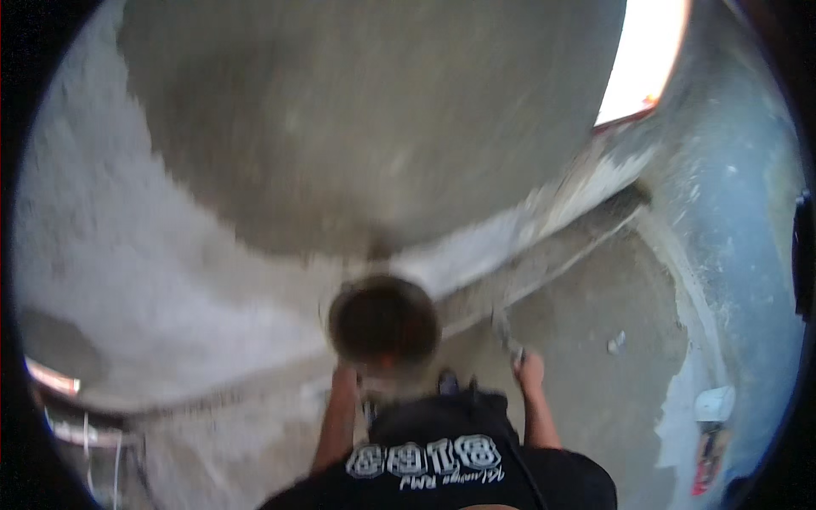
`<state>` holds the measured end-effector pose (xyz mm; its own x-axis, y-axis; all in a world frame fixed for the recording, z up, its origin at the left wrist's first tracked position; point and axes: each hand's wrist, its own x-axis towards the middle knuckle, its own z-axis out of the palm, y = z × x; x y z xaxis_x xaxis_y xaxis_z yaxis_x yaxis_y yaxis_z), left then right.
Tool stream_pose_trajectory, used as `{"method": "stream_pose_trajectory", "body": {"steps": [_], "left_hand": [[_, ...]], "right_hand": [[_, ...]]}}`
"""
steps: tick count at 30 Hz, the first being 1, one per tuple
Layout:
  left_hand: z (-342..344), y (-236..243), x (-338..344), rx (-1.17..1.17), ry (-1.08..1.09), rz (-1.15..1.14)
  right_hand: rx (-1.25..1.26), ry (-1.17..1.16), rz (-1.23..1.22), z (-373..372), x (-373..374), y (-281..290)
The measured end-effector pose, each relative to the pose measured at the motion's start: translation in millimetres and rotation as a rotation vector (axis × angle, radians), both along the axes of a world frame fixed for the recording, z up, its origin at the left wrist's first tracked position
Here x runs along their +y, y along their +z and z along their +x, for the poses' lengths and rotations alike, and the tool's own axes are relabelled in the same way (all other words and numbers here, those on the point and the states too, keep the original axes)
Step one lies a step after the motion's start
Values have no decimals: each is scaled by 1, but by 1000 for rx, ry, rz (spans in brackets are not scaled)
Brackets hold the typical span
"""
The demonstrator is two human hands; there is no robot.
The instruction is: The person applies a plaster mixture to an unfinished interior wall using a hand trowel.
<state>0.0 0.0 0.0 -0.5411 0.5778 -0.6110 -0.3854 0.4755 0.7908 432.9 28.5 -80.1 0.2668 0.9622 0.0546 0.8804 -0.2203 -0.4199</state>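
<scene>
A dark round pan [382,323], its inside hard to make out, is in my left hand [344,374], which is closed on its near edge and mostly hidden by it. My right hand [528,368] grips a metal trowel [503,333] whose blade points away from me. Beyond the pan, a wide patch of grey wet-looking plaster [365,119] covers the wall, with a rough, paler border around it.
A narrow ledge [561,242] runs along the wall's foot above the grey floor [595,314]. A bright opening [637,59] is at upper right. A white object [714,404] and a red-and-wood tool [710,459] lie at right. Pale pipes [89,442] stand lower left.
</scene>
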Motion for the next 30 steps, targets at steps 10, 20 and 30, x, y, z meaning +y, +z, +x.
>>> {"method": "stream_pose_trajectory", "body": {"steps": [10, 20, 30], "left_hand": [[5, 39, -6, -66, 56, 61], [32, 52, -16, 296, -48, -33], [46, 12, -32, 383, 1, 140]], "right_hand": [[109, 542, 77, -38, 62, 210], [-351, 1142, -162, -181, 116, 177], [-508, 1156, -334, -266, 133, 102]]}}
